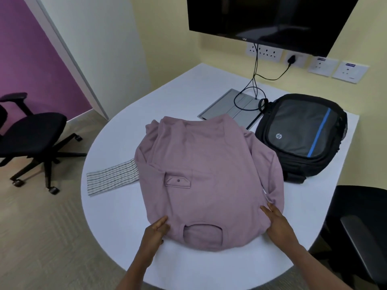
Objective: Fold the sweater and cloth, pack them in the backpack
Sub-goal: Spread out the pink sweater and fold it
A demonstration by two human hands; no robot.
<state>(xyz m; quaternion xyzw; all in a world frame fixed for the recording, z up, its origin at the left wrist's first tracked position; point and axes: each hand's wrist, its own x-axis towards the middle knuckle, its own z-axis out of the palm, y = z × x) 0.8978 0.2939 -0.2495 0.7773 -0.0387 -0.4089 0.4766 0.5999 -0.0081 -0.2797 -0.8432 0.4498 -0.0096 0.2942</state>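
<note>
progress looks to be at an early-to-middle stage, judging from the single head view: the sweater (207, 174) lies spread on the tabletop (117, 208) with its collar opening nearest the person and its sleeves seemingly turned in along both sides, so the side folds seem done while the final fold into a small bundle is not yet made. the cloth (112, 177), a pale striped piece, lies flat just left of the sweater with one end tucked under the sweater's left edge; whether it counts as folded already is hard to tell, though it looks like a neat narrow strip. the backpack (301, 135) lies on its back at the right of the tabletop, touching or nearly touching the sweater's right edge, and its zips appear closed, so nothing is packed yet and opening it is still ahead. the left hand (156, 230) rests at the near left corner of the sweater with fingers fairly straight, pressing or touching the fabric rather than clearly pinching it. the right hand (276, 221) lies at the near right corner, fingers extended onto the fabric, likewise not plainly curled round it. the sweater itself is a soft mauve knit with a small buttoned flap pocket on it, lying mostly smooth with a few gentle creases near the right sleeve.
</note>
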